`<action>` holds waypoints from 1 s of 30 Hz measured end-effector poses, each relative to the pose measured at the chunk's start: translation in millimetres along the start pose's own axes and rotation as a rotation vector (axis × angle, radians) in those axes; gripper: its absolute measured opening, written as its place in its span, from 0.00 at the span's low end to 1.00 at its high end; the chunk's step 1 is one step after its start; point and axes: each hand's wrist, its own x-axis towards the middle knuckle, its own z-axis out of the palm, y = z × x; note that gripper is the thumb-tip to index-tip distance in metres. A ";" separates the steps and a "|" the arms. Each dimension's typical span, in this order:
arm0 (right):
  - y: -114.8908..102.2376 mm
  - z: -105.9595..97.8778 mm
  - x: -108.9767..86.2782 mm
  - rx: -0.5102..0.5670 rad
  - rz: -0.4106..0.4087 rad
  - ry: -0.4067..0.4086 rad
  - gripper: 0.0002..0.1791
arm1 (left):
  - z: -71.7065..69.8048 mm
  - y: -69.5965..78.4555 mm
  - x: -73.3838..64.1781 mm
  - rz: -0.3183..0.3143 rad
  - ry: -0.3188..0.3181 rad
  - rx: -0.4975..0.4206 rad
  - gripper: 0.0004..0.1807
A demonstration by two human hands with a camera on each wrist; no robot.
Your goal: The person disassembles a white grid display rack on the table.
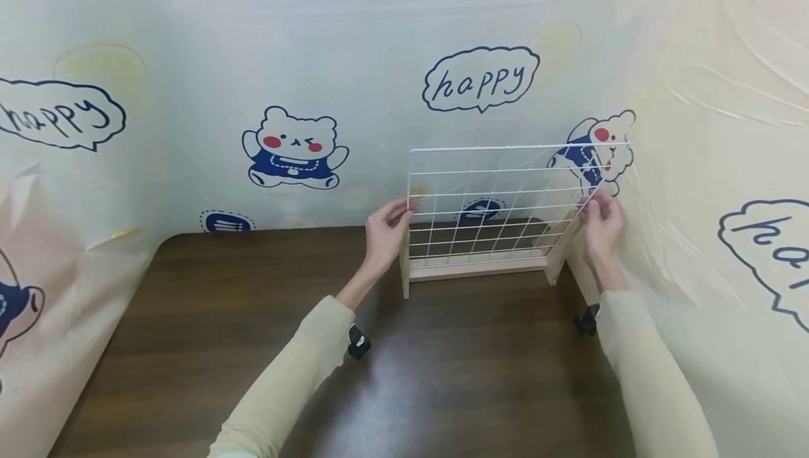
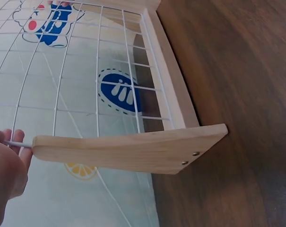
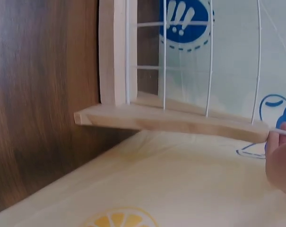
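A white wire grid (image 1: pixel 518 147) stands upright in a light wooden frame (image 1: pixel 477 272) on the table. My left hand (image 1: pixel 387 234) pinches the grid's left edge wire with thumb and fingers, just above the top of the left wooden side piece (image 2: pixel 119 151). On the other side, my right hand (image 1: pixel 603 225) grips the right edge wire, close to the rounded end of the right side piece (image 3: pixel 180 124). Two screw heads (image 2: pixel 190 158) show low on the left side piece. Along the bottom, the grid's lowest wire runs beside the wooden crossbar (image 2: pixel 169 71).
The dark brown wooden table (image 1: pixel 221 331) extends to the left and in front of the frame. A pale printed sheet (image 1: pixel 379 43) with bears and lettering hangs behind the table and down both sides, close by the frame's right end.
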 end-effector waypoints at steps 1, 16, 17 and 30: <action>0.9 -2.1 3.0 -0.019 -0.017 -0.022 0.11 | 1.7 -3.9 1.2 0.002 0.004 0.018 0.13; 0.9 -14.7 13.1 -0.243 -0.162 -0.247 0.12 | 2.8 -32.9 9.0 -0.031 -0.026 0.080 0.16; 0.1 -14.5 13.3 -0.242 -0.168 -0.263 0.11 | 2.0 -33.6 9.3 -0.022 -0.030 0.077 0.16; -0.5 -17.2 16.3 -0.241 -0.182 -0.299 0.14 | 0.6 -35.7 8.5 0.003 -0.042 0.029 0.17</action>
